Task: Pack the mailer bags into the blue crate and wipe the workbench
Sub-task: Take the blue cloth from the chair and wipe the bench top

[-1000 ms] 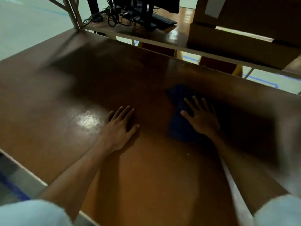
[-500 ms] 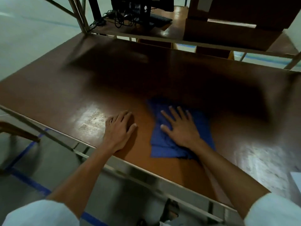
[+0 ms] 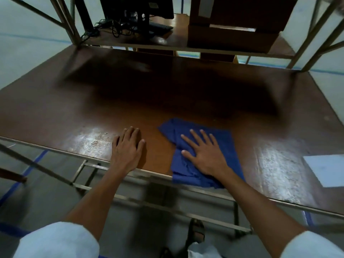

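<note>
A crumpled blue cloth (image 3: 226, 144) lies on the brown workbench (image 3: 93, 112) at its near edge, with its lower part hanging slightly over the rim. My right hand (image 3: 205, 155) presses flat on the cloth, fingers spread. My left hand (image 3: 127, 149) rests palm down on the bare wood just left of the cloth, at the near edge. No mailer bags and no blue crate are in view.
A white sheet (image 3: 325, 170) lies at the bench's right edge. Behind the bench stands a second table with a monitor (image 3: 137, 8), keyboard, cables and cardboard boxes (image 3: 232, 34). Metal frame posts rise at the far corners. My sandalled foot (image 3: 195, 233) shows below.
My right hand has dragged the blue cloth toward me to the bench's near edge. My left hand has also ended up at the near edge. The view has pulled back and down.
</note>
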